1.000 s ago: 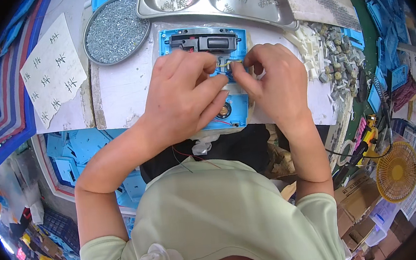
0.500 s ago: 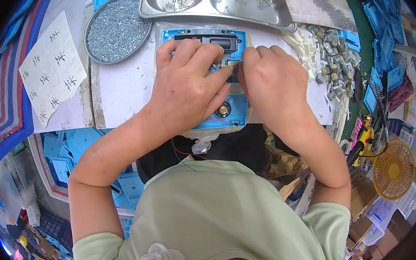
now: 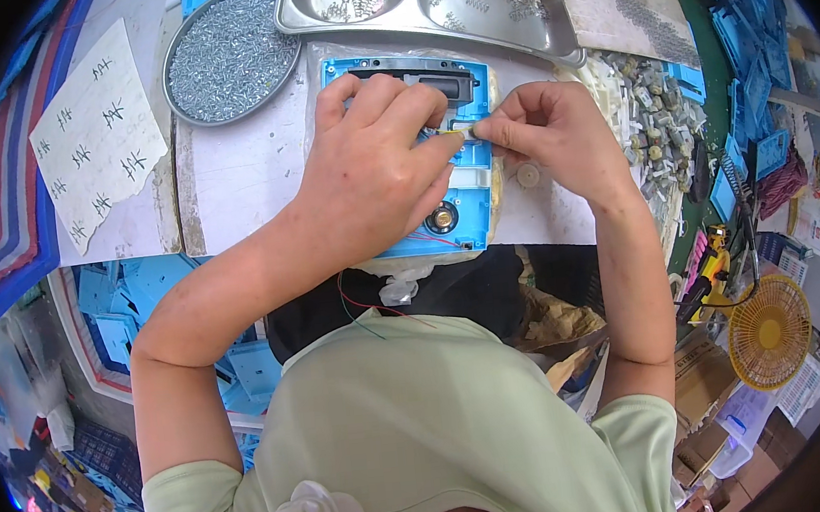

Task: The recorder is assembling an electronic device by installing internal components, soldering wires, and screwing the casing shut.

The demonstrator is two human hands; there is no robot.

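Fingers of my right hand (image 3: 565, 142) are pinched narrow on a small part (image 3: 467, 135), too tiny and half covered for me to name. Those of my left hand (image 3: 368, 176) curl over the case (image 3: 473, 215), close to a yellow wire (image 3: 450, 133); whether they grip it, I cannot tell. Nearest my shirt (image 3: 422, 383), thin loose wires (image 3: 360, 305) look limp and easy to snag. The case lies beyond them, along the near edge of the worktop (image 3: 235, 184). It should be light, stiff plastic, smooth enough to slide, so I would steady it by its side walls. In its near end sits the speaker (image 3: 442, 217); I would keep off its face, which I take to be delicate. The small part, I judge, weighs almost nothing: hold it by its sides, and don't tug the yellow wire, whose ends could break. At the case's far end, the black unit (image 3: 450, 83) looks hard and sturdier to press on. Farther off are a dish (image 3: 237, 120) of screws (image 3: 231, 61) and a steel tray (image 3: 408, 27).
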